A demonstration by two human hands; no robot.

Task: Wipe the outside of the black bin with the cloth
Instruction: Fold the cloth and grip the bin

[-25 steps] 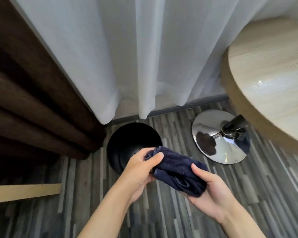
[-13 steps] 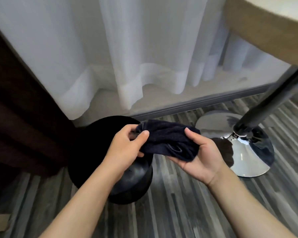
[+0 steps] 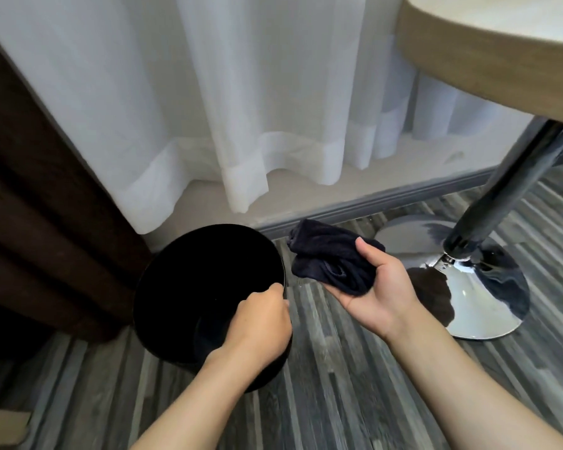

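A round black bin [image 3: 189, 280] stands upright on the floor at lower centre-left, its dark inside facing me. My left hand [image 3: 260, 323] is closed over the bin's right rim, fingers curled around the edge. To the right of the bin, my right hand [image 3: 381, 287] lies palm up and grips a bunched dark navy cloth [image 3: 332, 261]. The cloth hangs clear of the bin, just beside its rim. The bin's lower wall is partly hidden by my left forearm.
A chrome table base [image 3: 472, 290] and its dark post [image 3: 498, 196] stand close on the right, under a round wooden tabletop [image 3: 488, 50]. White sheer curtains [image 3: 257, 108] hang behind the bin, a dark brown drape [image 3: 36, 203] at the left. The floor is grey wood plank.
My left hand has let go of the cloth and dropped onto the bin's rim. The cloth now rests in my right hand alone, shifted right. The view has moved lower and closer.
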